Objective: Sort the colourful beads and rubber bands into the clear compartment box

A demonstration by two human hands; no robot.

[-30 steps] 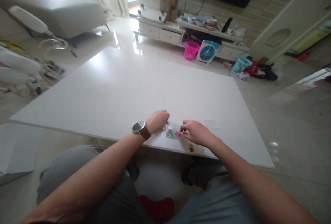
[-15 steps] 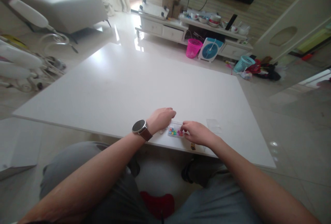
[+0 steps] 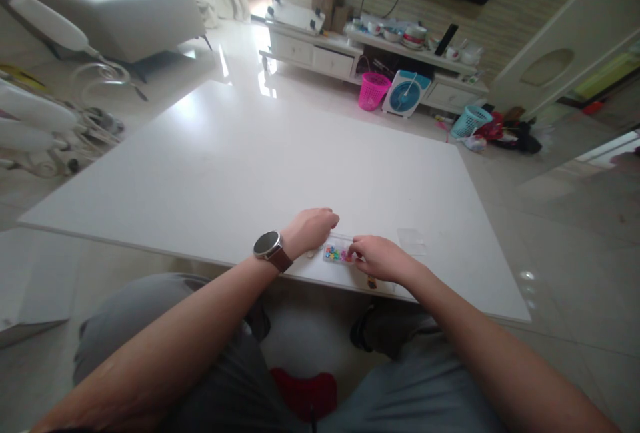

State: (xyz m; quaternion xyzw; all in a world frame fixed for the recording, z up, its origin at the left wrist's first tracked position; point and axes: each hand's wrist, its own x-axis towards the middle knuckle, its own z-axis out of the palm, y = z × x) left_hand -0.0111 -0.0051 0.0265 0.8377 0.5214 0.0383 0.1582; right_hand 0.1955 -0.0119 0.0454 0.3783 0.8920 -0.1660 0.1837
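Observation:
A small clear plastic box (image 3: 330,258) with colourful little pieces in it lies near the table's front edge. My right hand (image 3: 380,257) reaches over its right end, thumb and fingers bent together down at the pieces; whatever is between the fingertips is too small to make out. Just behind the box's left corner, my left hand (image 3: 313,229) rests with its fingers curled in, and their tips are hidden. A small pale round item (image 3: 311,253) lies below the left hand. Under my right hand sits a small yellow and dark figure (image 3: 371,282).
A clear flat lid-like piece (image 3: 412,241) lies right of my right hand on the large white table (image 3: 280,153). Beyond the table, a pink basket (image 3: 374,91) and a blue and white fan (image 3: 406,94) stand by a low cabinet. My legs are under the front edge.
The whole view has shifted slightly. Both hands keep nearly the same places at the box, with my right fingers still bent over its right end.

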